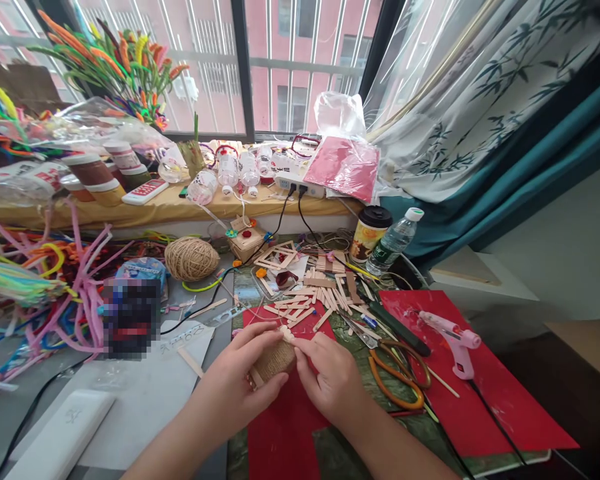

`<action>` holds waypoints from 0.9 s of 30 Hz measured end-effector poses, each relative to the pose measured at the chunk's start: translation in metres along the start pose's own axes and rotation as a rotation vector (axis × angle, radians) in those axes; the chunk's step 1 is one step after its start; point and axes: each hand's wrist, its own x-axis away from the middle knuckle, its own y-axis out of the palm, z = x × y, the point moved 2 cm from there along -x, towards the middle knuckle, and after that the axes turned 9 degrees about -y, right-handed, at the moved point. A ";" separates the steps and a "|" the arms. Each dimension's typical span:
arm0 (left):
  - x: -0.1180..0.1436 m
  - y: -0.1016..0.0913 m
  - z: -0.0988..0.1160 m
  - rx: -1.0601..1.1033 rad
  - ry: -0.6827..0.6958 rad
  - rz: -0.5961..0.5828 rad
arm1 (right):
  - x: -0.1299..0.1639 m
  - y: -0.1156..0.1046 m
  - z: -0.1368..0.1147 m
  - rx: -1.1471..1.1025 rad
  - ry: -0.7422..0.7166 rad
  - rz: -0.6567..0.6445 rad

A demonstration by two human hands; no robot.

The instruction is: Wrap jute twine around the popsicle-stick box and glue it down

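My left hand [245, 373] is wrapped around a small twine-wrapped piece [276, 363], its thumb along the near side. At the top of that piece sits a small cream-coloured bit [287, 333], which looks like a flower or bead trim. My right hand [330, 373] pinches at this bit with thumb and forefinger, touching the top right edge of the piece. Beneath both hands lies red sheet material [280, 447]. Just beyond them are many loose wooden craft sticks [300, 307]. Scissors with orange handles [397, 383] rest to the right of my right hand.
A pink glue gun [453, 340] lies on a red sheet [520, 407] at right, its cord running forward. Left are a ball of twine [191, 259], pipe cleaners [80, 280] and a white box [63, 433]. A water bottle [395, 241] and lidded cup [370, 233] stand behind.
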 end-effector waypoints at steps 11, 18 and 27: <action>0.006 0.000 0.002 -0.199 0.141 0.099 | 0.002 0.004 0.001 -0.204 0.093 0.014; 0.004 -0.002 0.009 -0.281 0.383 0.081 | 0.001 0.005 -0.003 -0.241 0.121 0.052; 0.001 -0.002 0.013 -0.301 0.335 0.048 | 0.004 0.006 0.001 -0.224 0.086 -0.001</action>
